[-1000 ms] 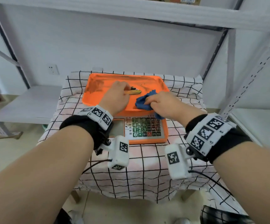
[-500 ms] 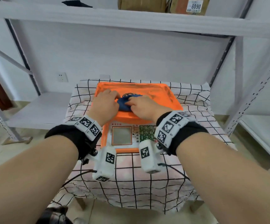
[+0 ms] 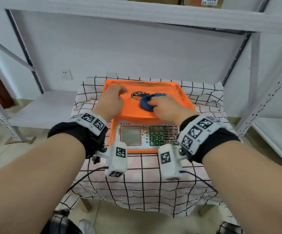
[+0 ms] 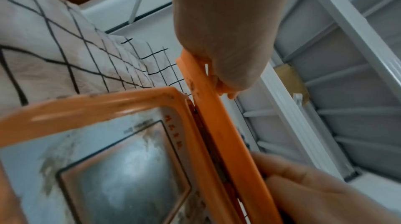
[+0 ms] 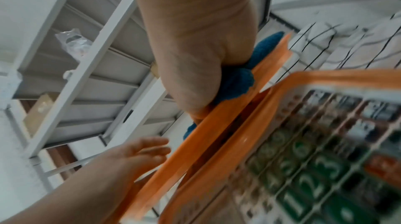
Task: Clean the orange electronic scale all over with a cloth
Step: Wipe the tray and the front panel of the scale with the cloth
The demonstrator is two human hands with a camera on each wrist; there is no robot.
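Observation:
The orange electronic scale (image 3: 172, 92) stands on a table with a checked cloth (image 3: 147, 179). Its keypad and display panel (image 3: 153, 135) faces me. My right hand (image 3: 165, 107) grips a bunched blue cloth (image 3: 146, 103) and presses it on the tray, just right of the dark oval logo. In the right wrist view the blue cloth (image 5: 236, 85) bulges from under my right hand (image 5: 195, 47) on the tray rim (image 5: 217, 124). My left hand (image 3: 113, 100) rests on the tray's left part with relaxed fingers and holds nothing. The left wrist view shows my left hand (image 4: 228, 39) lying on the tray's edge (image 4: 217, 124) above the smudged display (image 4: 130, 167).
White metal shelving (image 3: 137, 16) surrounds the table, with low shelves at left (image 3: 40, 110) and right (image 3: 275, 135) and cardboard boxes (image 3: 209, 1) on top. A wall socket (image 3: 67, 74) is behind at left. Wrist-camera cables (image 3: 86, 174) hang over the table's front.
My right hand swept the blue cloth left across the tray to the left hand, then back to the right of the logo. The left hand stayed on the tray's left part.

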